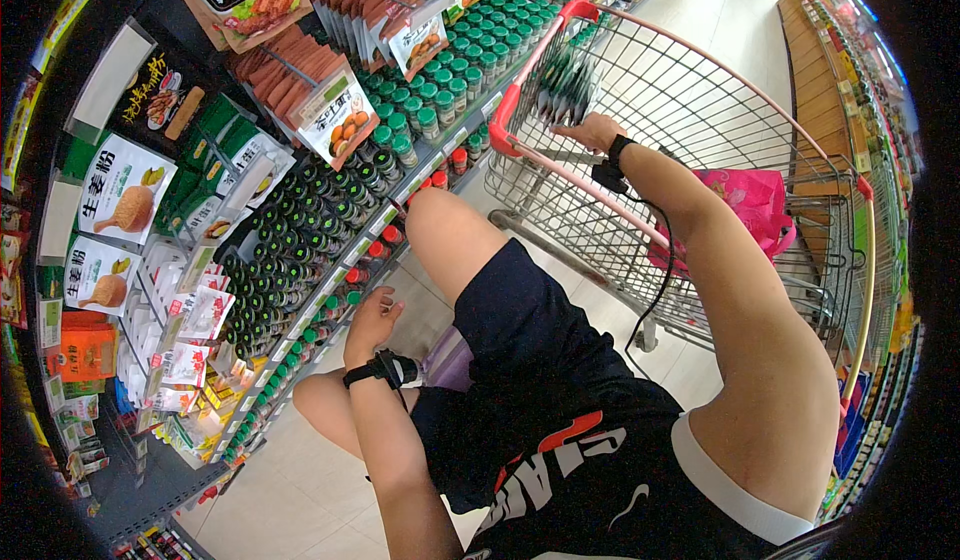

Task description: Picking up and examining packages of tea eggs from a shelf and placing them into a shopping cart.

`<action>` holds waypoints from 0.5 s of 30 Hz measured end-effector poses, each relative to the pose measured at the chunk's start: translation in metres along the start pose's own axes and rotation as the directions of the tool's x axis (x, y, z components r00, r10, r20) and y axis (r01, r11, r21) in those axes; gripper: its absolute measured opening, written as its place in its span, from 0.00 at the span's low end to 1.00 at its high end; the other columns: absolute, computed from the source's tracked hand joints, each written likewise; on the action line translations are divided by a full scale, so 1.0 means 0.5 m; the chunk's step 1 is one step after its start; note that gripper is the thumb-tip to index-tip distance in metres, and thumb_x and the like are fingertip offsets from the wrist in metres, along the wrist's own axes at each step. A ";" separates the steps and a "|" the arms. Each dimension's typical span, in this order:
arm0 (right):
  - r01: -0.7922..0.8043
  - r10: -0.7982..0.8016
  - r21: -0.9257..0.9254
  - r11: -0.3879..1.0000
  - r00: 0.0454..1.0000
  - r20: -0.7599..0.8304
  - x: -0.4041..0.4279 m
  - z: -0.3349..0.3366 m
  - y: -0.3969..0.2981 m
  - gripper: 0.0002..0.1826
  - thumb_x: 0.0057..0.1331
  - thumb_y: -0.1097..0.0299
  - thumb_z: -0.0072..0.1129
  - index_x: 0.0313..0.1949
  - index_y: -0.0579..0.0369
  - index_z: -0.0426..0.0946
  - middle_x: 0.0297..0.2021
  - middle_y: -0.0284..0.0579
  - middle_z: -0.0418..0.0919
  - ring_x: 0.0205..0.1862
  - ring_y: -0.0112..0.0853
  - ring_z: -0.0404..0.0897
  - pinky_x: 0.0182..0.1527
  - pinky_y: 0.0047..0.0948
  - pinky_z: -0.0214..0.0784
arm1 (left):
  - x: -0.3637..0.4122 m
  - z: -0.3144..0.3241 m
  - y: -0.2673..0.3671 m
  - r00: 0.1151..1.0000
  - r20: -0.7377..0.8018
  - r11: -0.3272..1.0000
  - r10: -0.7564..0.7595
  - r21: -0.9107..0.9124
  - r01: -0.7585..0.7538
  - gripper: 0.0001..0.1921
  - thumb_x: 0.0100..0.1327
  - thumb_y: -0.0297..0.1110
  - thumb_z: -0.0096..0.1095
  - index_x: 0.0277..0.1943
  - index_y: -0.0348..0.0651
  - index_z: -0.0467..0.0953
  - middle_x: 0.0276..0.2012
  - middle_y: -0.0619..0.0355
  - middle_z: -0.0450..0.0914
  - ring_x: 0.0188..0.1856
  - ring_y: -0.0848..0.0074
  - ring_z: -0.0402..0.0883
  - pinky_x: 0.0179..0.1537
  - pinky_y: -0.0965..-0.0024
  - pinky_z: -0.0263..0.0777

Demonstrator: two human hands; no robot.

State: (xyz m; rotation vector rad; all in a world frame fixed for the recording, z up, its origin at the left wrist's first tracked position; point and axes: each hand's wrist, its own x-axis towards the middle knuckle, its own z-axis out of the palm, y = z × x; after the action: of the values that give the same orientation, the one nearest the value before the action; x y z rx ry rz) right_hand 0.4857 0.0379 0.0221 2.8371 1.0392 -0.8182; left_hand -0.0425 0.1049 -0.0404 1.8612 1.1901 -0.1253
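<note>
My right hand [595,133] reaches over the side of a wire shopping cart [705,121], wearing a black wrist strap with a cable. It is at a bunch of dark green packets [568,88] standing in the cart's corner by the red corner piece. Whether its fingers grip a packet cannot be told. My left hand [373,321], also strapped at the wrist, hangs empty with fingers loosely apart. Close by it is a low shelf of spice jars with red lids [379,247] and green lids [330,303].
Shelves on the left hold black-capped jars [300,248], green-capped jars [457,83] and hanging seasoning packets [334,121]. A pink bag [746,207] lies in the cart. My bent knees [450,230] are between shelf and cart. Another stocked shelf [862,109] lines the far right.
</note>
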 end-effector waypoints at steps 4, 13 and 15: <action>-0.003 0.004 0.086 0.996 1.000 -0.017 -0.005 0.005 -0.006 0.50 0.45 0.17 0.47 0.22 0.65 0.78 0.21 0.47 0.80 0.25 0.35 0.83 0.31 0.31 0.76 | -0.003 -0.002 0.006 1.000 -0.008 1.000 0.006 -0.002 -0.006 0.22 0.61 0.39 0.63 0.55 0.38 0.71 0.42 0.48 0.80 0.42 0.63 0.80 0.46 0.63 0.73; -0.021 0.021 0.046 0.999 1.000 -0.003 0.006 0.003 -0.005 0.53 0.49 0.16 0.40 0.23 0.67 0.79 0.20 0.49 0.80 0.25 0.36 0.83 0.33 0.33 0.76 | -0.003 0.000 -0.002 0.999 -0.030 1.000 0.026 -0.014 -0.026 0.21 0.61 0.38 0.63 0.54 0.38 0.72 0.42 0.46 0.80 0.41 0.61 0.81 0.44 0.62 0.74; -0.011 0.012 0.042 0.999 1.000 -0.015 0.006 0.004 -0.005 0.52 0.50 0.17 0.40 0.23 0.67 0.79 0.21 0.49 0.80 0.26 0.37 0.83 0.34 0.33 0.76 | -0.003 0.000 -0.003 0.999 -0.032 0.999 0.029 -0.020 -0.030 0.21 0.60 0.39 0.63 0.54 0.38 0.72 0.42 0.44 0.81 0.41 0.59 0.81 0.44 0.62 0.74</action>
State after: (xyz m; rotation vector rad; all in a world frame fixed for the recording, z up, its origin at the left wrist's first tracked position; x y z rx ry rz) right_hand 0.4851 0.0411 0.0192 2.8855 1.0190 -0.8278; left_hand -0.0444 0.1043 -0.0408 1.8683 1.1810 -0.0668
